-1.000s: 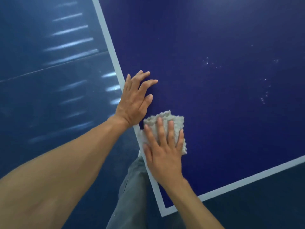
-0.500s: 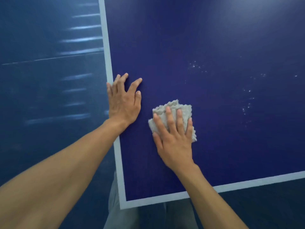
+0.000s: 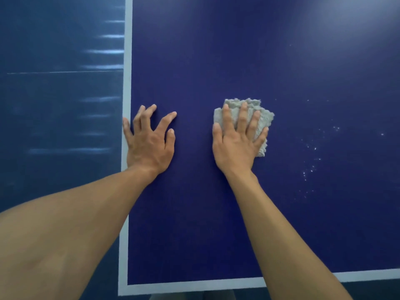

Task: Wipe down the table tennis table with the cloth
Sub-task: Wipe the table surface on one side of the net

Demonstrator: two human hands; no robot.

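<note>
The folded grey cloth (image 3: 263,118) lies on the dark blue table (image 3: 216,61), pinned under my right hand (image 3: 237,144), fingers (image 3: 242,113) spread flat across it, pressing rather than gripping. My left hand (image 3: 149,146) rests open beside the white edge line (image 3: 127,61), fingertips splayed, holding nothing. White specks (image 3: 311,167) lie near the cloth's right side.

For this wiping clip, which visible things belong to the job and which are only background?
Job:
- cloth, pressed flat under the right hand
- table tennis table
- white specks right of the cloth
- left hand, braced near the table's side line

Background:
- blue floor with light streaks
</note>
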